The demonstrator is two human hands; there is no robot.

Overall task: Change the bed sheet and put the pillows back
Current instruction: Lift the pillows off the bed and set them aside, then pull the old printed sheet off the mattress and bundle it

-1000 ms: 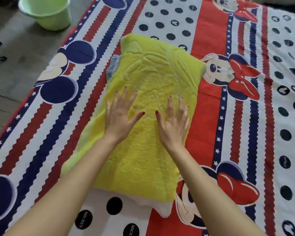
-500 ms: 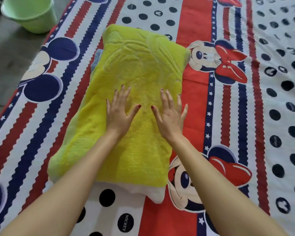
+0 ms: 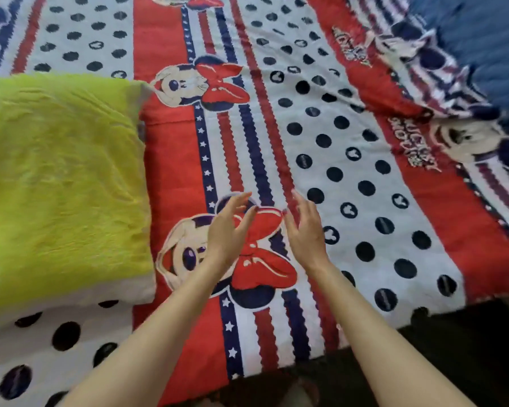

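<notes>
A cartoon-print bed sheet (image 3: 321,160) in red, white and navy, with black dots and mouse figures, covers the bed. On its left part lies a pillow (image 3: 62,183) under a fuzzy yellow-green cover, a white edge showing at its near end. My left hand (image 3: 227,230) and my right hand (image 3: 306,230) hover side by side above the sheet to the right of the pillow. Both have their fingers spread, hold nothing and are apart from the pillow.
At the far right the sheet (image 3: 441,92) is bunched into folds against a blue surface (image 3: 488,39). The sheet's near edge ends over a dark area (image 3: 453,362) at the bottom right.
Both hands have lifted off the pillow and moved right over the bare sheet. The view has swung right, so the pillow now sits at the left and the green tub is out of sight.
</notes>
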